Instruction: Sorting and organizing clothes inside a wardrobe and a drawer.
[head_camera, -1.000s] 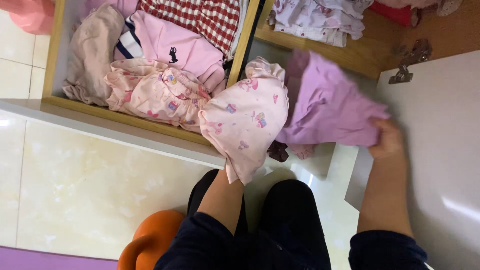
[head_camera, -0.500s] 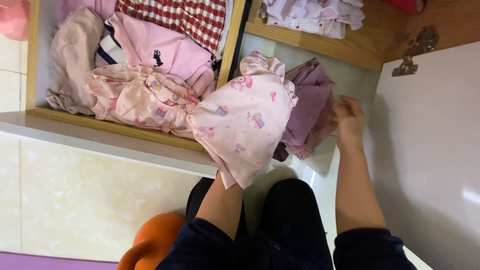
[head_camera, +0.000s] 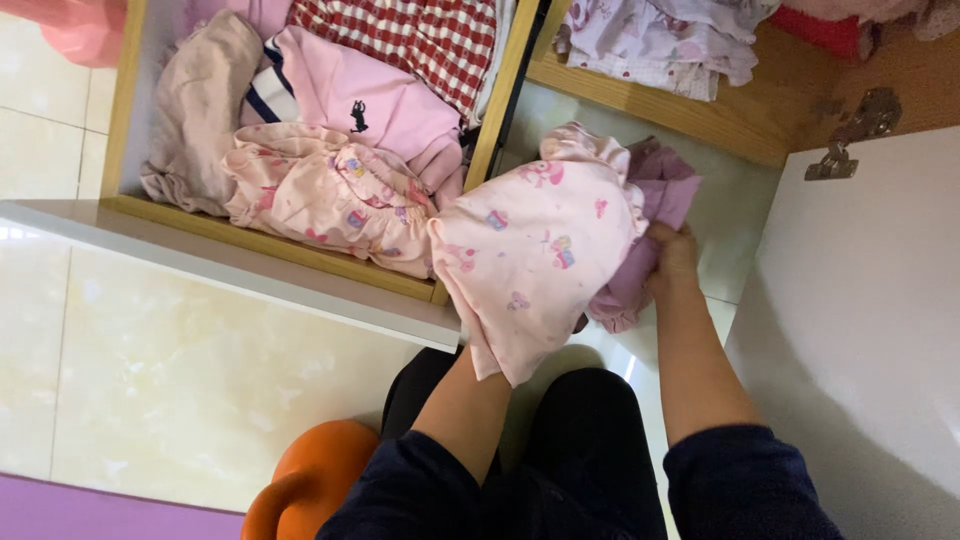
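Note:
A pale pink garment with small cartoon prints (head_camera: 535, 245) hangs over my left hand and hides it; only my left forearm shows beneath the cloth. My right hand (head_camera: 672, 262) grips a bunched mauve-purple garment (head_camera: 655, 195) that lies folded against the right side of the pink one. Both garments are held above my knees, just right of the open wooden drawer (head_camera: 300, 250).
The drawer holds folded clothes: a beige piece (head_camera: 195, 110), a pink top (head_camera: 370, 100), a red checked cloth (head_camera: 420, 30), a pink printed piece (head_camera: 320, 195). A wooden shelf (head_camera: 740, 120) carries light printed clothes (head_camera: 660, 40). A white cabinet door (head_camera: 880, 300) stands right, an orange stool (head_camera: 310, 480) below.
My right hand has drawn the spread purple garment leftwards and gathered it into a bunch against the pink one. The left arm has stayed where it was.

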